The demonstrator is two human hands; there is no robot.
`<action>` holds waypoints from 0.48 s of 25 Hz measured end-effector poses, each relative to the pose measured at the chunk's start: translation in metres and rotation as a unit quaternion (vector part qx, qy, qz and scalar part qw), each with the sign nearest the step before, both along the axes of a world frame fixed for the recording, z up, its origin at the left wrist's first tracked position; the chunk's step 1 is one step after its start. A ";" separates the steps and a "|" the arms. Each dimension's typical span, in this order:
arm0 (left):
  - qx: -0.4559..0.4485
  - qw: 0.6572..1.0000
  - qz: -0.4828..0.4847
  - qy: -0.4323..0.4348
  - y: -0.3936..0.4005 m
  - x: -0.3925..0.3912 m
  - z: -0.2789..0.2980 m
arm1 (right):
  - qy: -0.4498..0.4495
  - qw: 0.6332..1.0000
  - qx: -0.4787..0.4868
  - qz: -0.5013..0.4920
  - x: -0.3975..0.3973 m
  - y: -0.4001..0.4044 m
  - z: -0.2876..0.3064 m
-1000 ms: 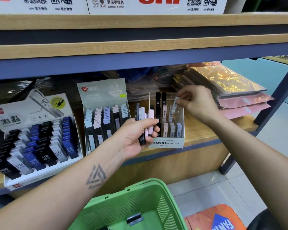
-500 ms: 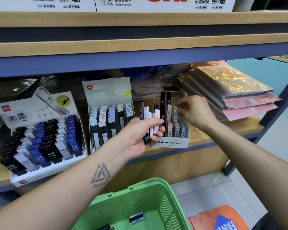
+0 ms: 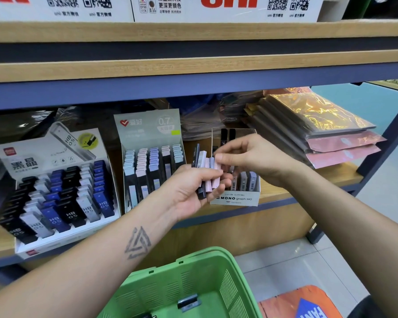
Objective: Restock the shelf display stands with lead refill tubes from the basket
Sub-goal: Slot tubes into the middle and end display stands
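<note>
Starting at the left of the shelf [image 3: 308, 180], a white stand [image 3: 55, 187] is packed with black, blue and grey tubes marked HB 0.5, and next to it a grey-green stand [image 3: 151, 157] marked 0.7 holds rows of pale-capped tubes; both look close to full. In front of that second stand, the left hand [image 3: 189, 191] holds a fanned bunch of refill tubes [image 3: 205, 171], its fingers curled round their lower halves with the thumb across the front, so the tops stand free. The right hand [image 3: 251, 157] reaches in from the right, thumb and forefinger closed on the top of the pink tube [image 3: 217, 173] at the right edge of the fan. Just behind both hands stands the small clear-walled stand [image 3: 236, 199] labelled MONO graph, with a few tubes upright in it and room to spare. Further right lies a stack of wrapped packs [image 3: 319, 131]. Below, the green basket [image 3: 216, 271] sits near the person's body; whether more tubes lie in it cannot be told.

These tubes look light, stiff and smooth-sided, so a loose bunch would probably slip or scatter if the left grip slackens. Pinching one near its cap and drawing it straight up seems the safest hold, then guiding it upright into an open slot.
</note>
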State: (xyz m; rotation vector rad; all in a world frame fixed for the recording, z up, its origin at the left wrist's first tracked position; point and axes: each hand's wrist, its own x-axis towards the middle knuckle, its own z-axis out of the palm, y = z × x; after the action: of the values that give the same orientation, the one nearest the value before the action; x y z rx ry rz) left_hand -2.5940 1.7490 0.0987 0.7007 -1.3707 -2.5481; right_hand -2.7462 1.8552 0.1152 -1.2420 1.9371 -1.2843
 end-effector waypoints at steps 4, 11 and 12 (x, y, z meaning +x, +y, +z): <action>0.033 0.999 -0.003 0.011 0.000 0.001 0.003 | -0.093 0.995 -0.039 -0.026 -0.006 -0.002 -0.005; 0.053 0.998 0.015 0.006 -0.005 0.005 0.003 | -0.191 0.978 -0.079 -0.026 -0.015 0.004 0.000; 0.045 0.999 0.020 0.003 -0.006 0.005 0.002 | -0.186 0.979 -0.075 -0.020 -0.015 0.005 0.000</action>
State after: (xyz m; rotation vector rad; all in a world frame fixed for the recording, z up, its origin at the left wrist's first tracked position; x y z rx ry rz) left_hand -2.5894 1.7429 0.1010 0.7271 -1.2348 -2.5914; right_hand -2.7613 1.8601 0.1156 -0.9489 1.6291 -1.5813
